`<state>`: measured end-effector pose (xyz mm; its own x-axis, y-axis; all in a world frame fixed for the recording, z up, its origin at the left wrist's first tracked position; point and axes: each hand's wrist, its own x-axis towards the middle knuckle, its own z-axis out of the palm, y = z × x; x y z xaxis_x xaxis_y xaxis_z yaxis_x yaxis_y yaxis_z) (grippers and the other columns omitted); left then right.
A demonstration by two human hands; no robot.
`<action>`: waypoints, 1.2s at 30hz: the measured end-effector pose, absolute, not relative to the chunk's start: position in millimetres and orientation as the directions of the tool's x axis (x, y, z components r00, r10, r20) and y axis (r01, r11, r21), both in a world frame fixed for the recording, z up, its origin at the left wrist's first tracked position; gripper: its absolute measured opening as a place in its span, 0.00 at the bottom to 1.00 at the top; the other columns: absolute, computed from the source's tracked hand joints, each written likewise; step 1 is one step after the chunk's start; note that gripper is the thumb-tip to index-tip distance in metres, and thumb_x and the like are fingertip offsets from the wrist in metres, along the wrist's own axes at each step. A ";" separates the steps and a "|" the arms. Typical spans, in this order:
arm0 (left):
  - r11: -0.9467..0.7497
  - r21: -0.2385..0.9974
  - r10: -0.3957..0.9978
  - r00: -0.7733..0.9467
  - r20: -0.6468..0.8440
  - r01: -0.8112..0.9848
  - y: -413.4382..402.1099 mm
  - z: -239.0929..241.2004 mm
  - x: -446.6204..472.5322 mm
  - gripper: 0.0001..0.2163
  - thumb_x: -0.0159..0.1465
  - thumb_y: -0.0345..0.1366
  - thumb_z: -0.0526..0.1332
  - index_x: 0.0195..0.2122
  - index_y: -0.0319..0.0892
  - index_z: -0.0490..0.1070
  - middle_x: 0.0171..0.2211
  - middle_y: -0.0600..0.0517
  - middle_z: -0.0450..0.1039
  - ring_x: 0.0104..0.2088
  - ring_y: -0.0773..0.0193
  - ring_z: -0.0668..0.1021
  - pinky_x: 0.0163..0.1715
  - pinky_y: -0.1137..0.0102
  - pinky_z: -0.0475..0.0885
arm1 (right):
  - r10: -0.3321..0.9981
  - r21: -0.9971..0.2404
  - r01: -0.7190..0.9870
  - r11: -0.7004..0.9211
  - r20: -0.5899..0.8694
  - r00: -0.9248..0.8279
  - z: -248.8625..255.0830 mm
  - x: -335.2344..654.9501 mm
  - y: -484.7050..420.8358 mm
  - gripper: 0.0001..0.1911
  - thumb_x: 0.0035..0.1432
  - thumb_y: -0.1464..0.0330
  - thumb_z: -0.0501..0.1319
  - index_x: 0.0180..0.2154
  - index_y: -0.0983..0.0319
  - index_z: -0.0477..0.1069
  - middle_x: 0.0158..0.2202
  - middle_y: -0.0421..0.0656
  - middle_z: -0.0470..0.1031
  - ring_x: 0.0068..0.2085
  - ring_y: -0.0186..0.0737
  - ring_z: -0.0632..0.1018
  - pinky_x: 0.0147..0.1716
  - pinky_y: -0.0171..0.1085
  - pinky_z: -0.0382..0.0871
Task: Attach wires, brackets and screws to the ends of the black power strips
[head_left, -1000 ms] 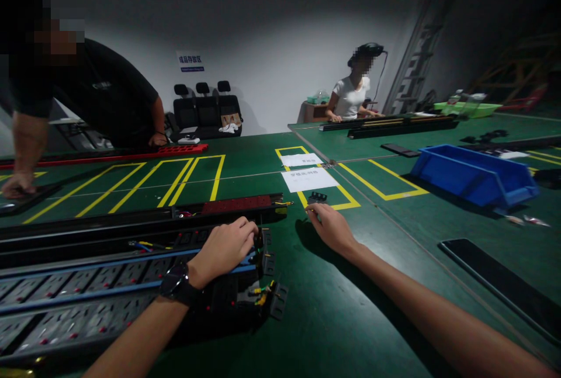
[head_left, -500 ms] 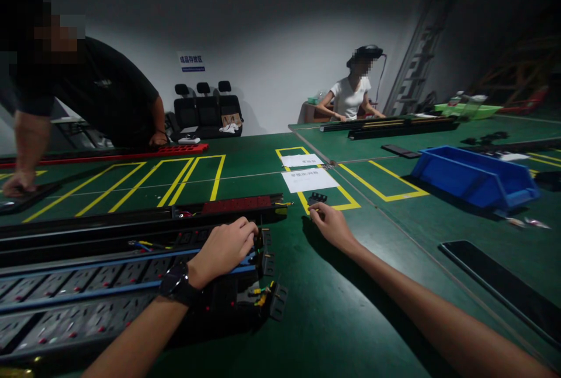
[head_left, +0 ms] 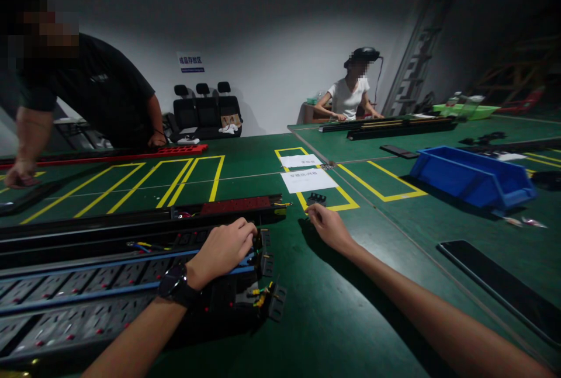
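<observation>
My left hand (head_left: 230, 242), with a dark watch on its wrist, lies across the end of a black power strip (head_left: 188, 239). Its fingers curl down over the strip's end, and the fingertips are hidden. Black slotted end pieces (head_left: 277, 302) hang at the strip ends, with yellow and green wires (head_left: 259, 292) beside one of them. To the right, my right hand (head_left: 331, 227) is closed in a pinch above the green table. A small black slotted end piece (head_left: 316, 197) shows just beyond its fingers, apparently held; the contact is partly hidden.
Socket strips with blue edges (head_left: 87, 281) fill the near left. White paper labels (head_left: 309, 180) lie ahead, within yellow tape. On the right are a blue bin (head_left: 468, 182) and a dark flat phone-like slab (head_left: 499, 284). Two people (head_left: 105, 86) work across the table.
Both my hands stay nearly in place; the view shifts very slightly. The person at the left has lifted a hand a little from the dark flat object.
</observation>
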<state>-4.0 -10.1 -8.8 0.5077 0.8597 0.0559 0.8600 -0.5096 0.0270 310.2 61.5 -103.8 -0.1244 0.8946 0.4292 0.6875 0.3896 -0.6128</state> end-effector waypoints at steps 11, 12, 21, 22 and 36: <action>-0.506 0.032 0.862 0.504 0.050 0.862 -10.4 -6.9 -3.4 0.16 0.76 0.36 0.48 0.51 0.44 0.76 0.48 0.47 0.77 0.40 0.57 0.82 0.39 0.64 0.76 | 0.953 -0.930 0.280 0.240 0.280 0.114 -100.3 315.0 70.4 0.12 0.62 0.60 0.60 0.39 0.59 0.78 0.32 0.48 0.84 0.29 0.48 0.83 0.28 0.41 0.76; -0.507 0.034 0.861 0.506 0.051 0.861 -10.5 -6.7 -3.2 0.16 0.76 0.36 0.48 0.51 0.44 0.76 0.48 0.47 0.77 0.40 0.58 0.82 0.39 0.64 0.76 | 0.957 -0.938 0.265 0.224 0.263 0.120 -100.3 315.9 71.5 0.11 0.61 0.61 0.60 0.39 0.59 0.78 0.33 0.48 0.84 0.29 0.48 0.83 0.27 0.41 0.76; -0.502 0.025 0.865 0.502 0.030 0.864 -10.6 -6.4 -3.2 0.15 0.76 0.36 0.49 0.51 0.45 0.76 0.49 0.47 0.77 0.42 0.55 0.83 0.41 0.62 0.76 | 0.919 -0.840 0.443 0.313 0.385 0.081 -104.8 313.5 69.6 0.14 0.61 0.59 0.62 0.43 0.60 0.78 0.35 0.49 0.86 0.35 0.50 0.85 0.35 0.43 0.77; -0.499 0.027 0.867 0.498 0.028 0.866 -10.6 -6.1 -3.0 0.15 0.76 0.36 0.49 0.51 0.45 0.76 0.49 0.47 0.77 0.42 0.54 0.83 0.41 0.62 0.76 | 0.909 -0.806 0.485 0.341 0.414 0.048 -104.7 312.0 67.4 0.14 0.62 0.59 0.62 0.45 0.59 0.77 0.35 0.47 0.86 0.35 0.50 0.85 0.36 0.44 0.77; -0.479 0.018 0.877 0.477 0.055 0.878 -12.7 -9.5 -3.3 0.12 0.76 0.35 0.51 0.50 0.46 0.75 0.48 0.48 0.78 0.42 0.54 0.84 0.39 0.64 0.75 | 0.661 -0.322 0.605 0.728 0.564 -0.495 -82.3 283.9 51.2 0.12 0.74 0.67 0.55 0.46 0.56 0.78 0.41 0.47 0.82 0.42 0.47 0.82 0.43 0.44 0.75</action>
<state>-3.3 -12.7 -9.5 0.4772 0.8770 0.0553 0.8777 -0.4788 0.0184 283.9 51.2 -82.3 -0.4947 0.6608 0.5644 0.6052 0.7281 -0.3220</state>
